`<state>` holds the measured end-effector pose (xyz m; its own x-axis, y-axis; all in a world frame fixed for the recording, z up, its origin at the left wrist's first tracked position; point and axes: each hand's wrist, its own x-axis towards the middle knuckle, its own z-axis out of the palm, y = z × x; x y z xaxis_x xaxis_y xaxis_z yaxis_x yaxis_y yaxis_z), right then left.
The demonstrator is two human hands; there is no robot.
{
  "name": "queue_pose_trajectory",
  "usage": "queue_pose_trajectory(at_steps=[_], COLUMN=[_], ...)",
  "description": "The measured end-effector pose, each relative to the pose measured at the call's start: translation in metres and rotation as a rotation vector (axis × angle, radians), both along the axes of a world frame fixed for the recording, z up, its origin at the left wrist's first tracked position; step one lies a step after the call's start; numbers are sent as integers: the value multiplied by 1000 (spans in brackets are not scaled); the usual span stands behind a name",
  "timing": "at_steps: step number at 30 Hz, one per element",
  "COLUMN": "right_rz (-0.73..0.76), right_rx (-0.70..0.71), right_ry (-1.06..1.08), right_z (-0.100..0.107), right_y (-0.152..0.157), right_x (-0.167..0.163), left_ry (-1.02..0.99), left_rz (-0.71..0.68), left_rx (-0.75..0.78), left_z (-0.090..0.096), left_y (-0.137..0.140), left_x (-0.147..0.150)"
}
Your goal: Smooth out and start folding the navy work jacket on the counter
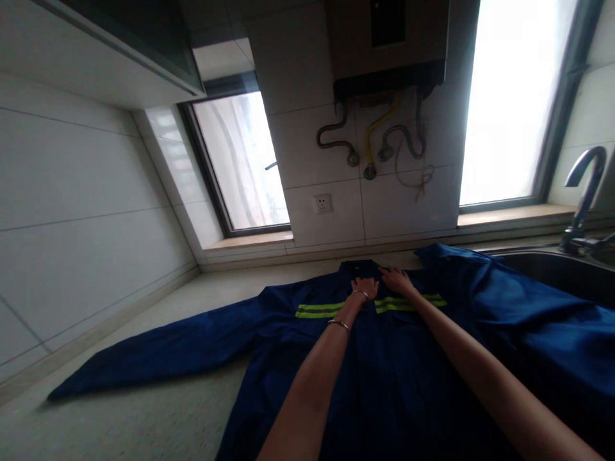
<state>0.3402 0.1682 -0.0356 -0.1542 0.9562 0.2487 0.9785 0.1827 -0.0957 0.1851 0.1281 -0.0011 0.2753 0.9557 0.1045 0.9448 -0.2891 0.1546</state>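
Note:
A dark blue work jacket [307, 346] lies spread front side up, its collar [358, 267] pointing toward the wall. Yellow-green reflective strips [321, 310] cross its chest on both sides of the front closure. Just below the collar, my left hand [366, 287] has its fingers bent down onto the fabric at the front edge. Close beside it, my right hand [396, 280] rests on the jacket with fingers stretched toward the collar. One sleeve [163, 349] extends to the left; the other sleeve [538, 320] runs right, over the sink's edge. Fingertips are partly hidden.
Under the jacket is a pale countertop [158, 416]. At the right are a dark sink [552, 272] and a curved metal faucet [589, 186]. Pipes [369, 144] hang below a wall-mounted heater [389, 51], above a wall socket [323, 203]. Two windows flank them.

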Motion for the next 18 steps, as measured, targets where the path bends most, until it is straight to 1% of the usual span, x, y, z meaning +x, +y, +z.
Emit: queue_pose_trajectory(at_steps=[3,9,12,15,17,18], right_rz=[-20,-54,-53,-46,-40,-38], right_rx=[-18,-51,-53,-44,-35,-30], right_ry=[17,50,52,51,52,54], right_z=[3,3,0,1,3,5], right_y=[-2,5,8,8,6,5], right_x=[-2,-2,-2,-2,-1,0], left_ry=[6,82,101,102,89,81], left_rz=[-9,-141,-139,-108,-101,-117], left_rx=[6,52,32,-22,-14,18], left_z=[-2,-6,-8,-9,-8,-7], left_y=[-3,-19,-21,-23,-29,-34], left_x=[-4,-20,-20,-18,-18,-20])
